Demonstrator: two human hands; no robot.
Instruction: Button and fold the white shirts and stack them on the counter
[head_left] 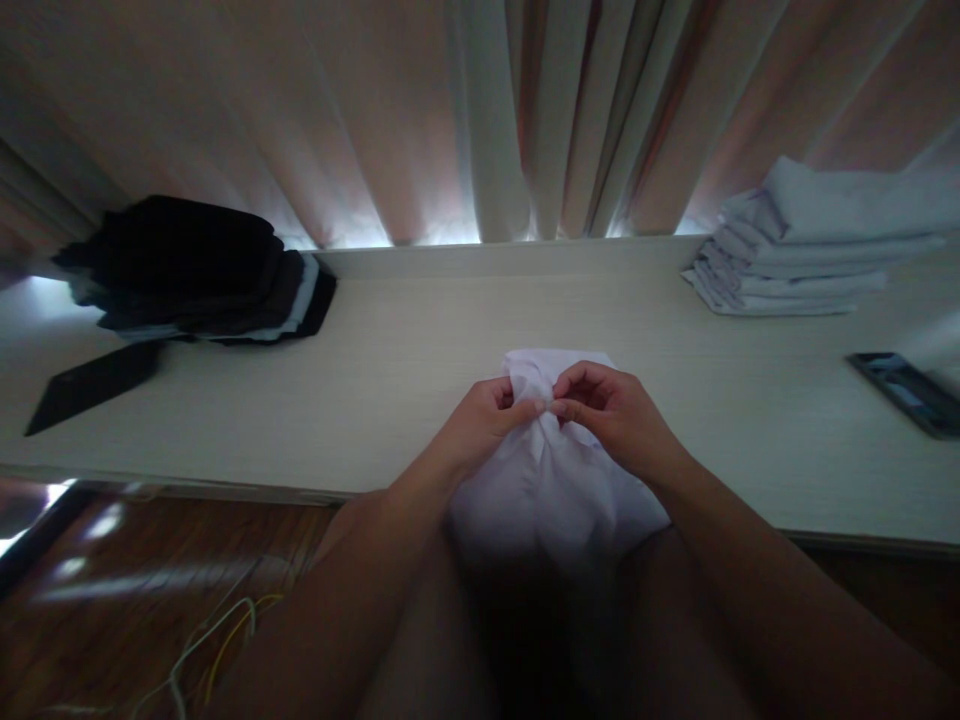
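Observation:
A white garment (540,480), perhaps a shirt, hangs over the near edge of the pale table and down onto my lap. My left hand (487,415) pinches its gathered cloth from the left, thumb on top. From the right, my right hand (604,405) pinches the same spot between thumb and forefinger, its fingertips almost meeting the left thumb. Whether a button or only cloth lies between the fingertips is too small to tell. The garment's lower part fades into shadow between my legs.
Dark folded clothes (202,270) are stacked at the table's left, beside a flat black object (97,380). Folded white clothes (817,245) form a pile at the right, with a phone (907,390) nearer me. Curtains (375,120) hang behind. Cables (217,640) lie on the wooden floor.

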